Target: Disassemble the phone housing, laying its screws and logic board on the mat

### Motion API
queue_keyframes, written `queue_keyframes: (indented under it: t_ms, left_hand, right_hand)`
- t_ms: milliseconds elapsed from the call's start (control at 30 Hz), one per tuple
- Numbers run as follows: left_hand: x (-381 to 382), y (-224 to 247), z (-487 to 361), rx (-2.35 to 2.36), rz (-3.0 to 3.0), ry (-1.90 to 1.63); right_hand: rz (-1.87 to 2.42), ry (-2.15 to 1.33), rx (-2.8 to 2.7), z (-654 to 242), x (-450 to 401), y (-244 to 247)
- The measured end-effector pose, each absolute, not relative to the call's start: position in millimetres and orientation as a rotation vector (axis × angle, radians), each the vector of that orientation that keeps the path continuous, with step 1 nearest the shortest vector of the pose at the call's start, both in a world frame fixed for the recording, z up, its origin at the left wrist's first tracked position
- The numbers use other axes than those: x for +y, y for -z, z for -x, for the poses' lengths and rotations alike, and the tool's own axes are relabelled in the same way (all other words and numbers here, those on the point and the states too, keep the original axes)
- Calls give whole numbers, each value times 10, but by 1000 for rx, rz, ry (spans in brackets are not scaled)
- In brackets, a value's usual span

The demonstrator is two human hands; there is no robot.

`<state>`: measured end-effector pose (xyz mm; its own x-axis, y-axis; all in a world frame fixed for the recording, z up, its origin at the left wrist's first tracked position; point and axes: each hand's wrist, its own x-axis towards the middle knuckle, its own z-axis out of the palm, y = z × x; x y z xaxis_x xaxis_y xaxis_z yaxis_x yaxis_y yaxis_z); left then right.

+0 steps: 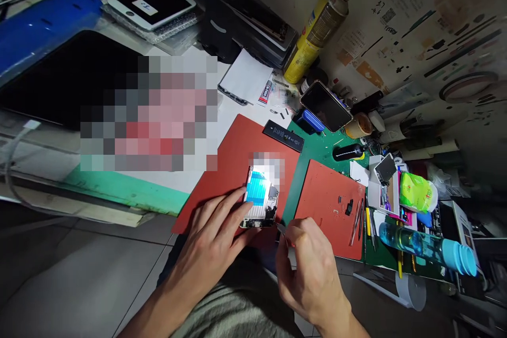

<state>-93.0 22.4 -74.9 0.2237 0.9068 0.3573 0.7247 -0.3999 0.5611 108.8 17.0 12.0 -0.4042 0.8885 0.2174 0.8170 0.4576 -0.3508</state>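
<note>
An opened smartphone (pixel 259 211) lies on the red mat, its inside facing up, with a bright blue and white striped area in the middle. My left hand (pixel 216 235) grips its left side and lower edge, fingers along the frame and thumb below. In my right hand (pixel 307 256) is a slim tool with a pointed metal tip (pixel 281 227), closed in a pinch; the tip is at the phone's lower right corner. The rest of that tool is hidden by the fingers. A black phone battery (pixel 283 135) lies at the mat's far edge.
A second red mat (pixel 317 195) on the right bears small parts and tweezers (pixel 355 222). Beyond stand a propped phone (pixel 327 105), a yellow spray can (pixel 317 34) and a blue bottle (pixel 428 248). A white phone (pixel 152 4) and dark tablet (pixel 71 76) lie left.
</note>
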Motion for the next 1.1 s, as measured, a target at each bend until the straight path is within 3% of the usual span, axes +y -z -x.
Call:
queue_keyframes:
  t_ms: [400, 1100]
  left_hand:
    - [290, 818, 923, 1522, -2219, -1079]
    - [293, 765, 896, 1523, -2229, -1059]
  right_hand:
    - [1461, -63, -2295, -1056, 230, -102]
    - [1439, -198, -2200, -1100, 173, -19]
